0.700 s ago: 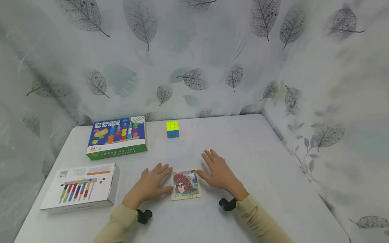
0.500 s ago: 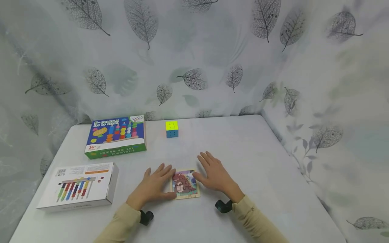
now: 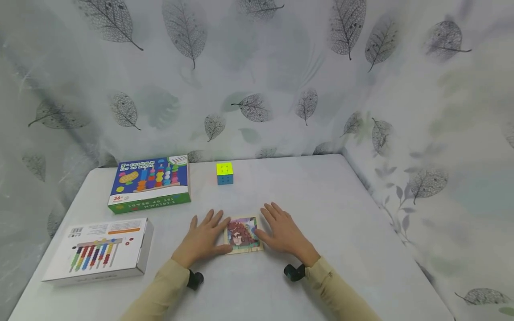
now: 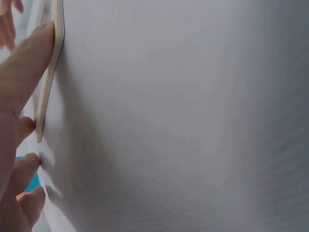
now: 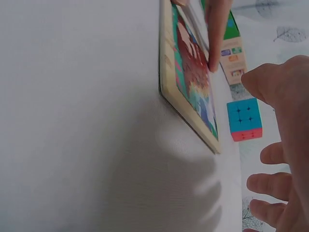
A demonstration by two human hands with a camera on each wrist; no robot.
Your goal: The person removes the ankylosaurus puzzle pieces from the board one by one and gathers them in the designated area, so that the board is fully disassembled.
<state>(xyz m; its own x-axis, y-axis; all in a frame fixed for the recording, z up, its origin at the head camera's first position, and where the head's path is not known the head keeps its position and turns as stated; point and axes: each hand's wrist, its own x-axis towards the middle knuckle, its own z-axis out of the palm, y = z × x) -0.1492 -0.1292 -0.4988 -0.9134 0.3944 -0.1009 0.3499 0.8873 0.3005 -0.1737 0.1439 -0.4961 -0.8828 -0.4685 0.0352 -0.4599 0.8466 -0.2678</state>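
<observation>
A small square jigsaw puzzle (image 3: 243, 236) in a pale wooden frame, with a reddish-brown dinosaur picture, lies flat on the white table. My left hand (image 3: 202, 239) is spread at its left side, with thumb and index finger touching the frame. In the left wrist view the thumb (image 4: 30, 60) rests against the puzzle's edge, fingers straight. Opposite, my right hand (image 3: 286, 234) hovers beside the puzzle's right edge, its thumb overlapping that edge in the head view. The right wrist view shows this thumb (image 5: 268, 82) apart from the frame, and the right hand holds nothing.
A yellow-and-blue puzzle cube (image 3: 225, 173) stands beyond the hands. At the back left lies a blue and green bead-set box (image 3: 150, 183); nearer, a white box (image 3: 98, 250) with bead pictures. A leaf-printed curtain (image 3: 249, 80) rises behind the table.
My left hand has come rightward onto the puzzle's left edge, and the puzzle has slid slightly away from me with it. The right hand has moved a little left, toward the puzzle.
</observation>
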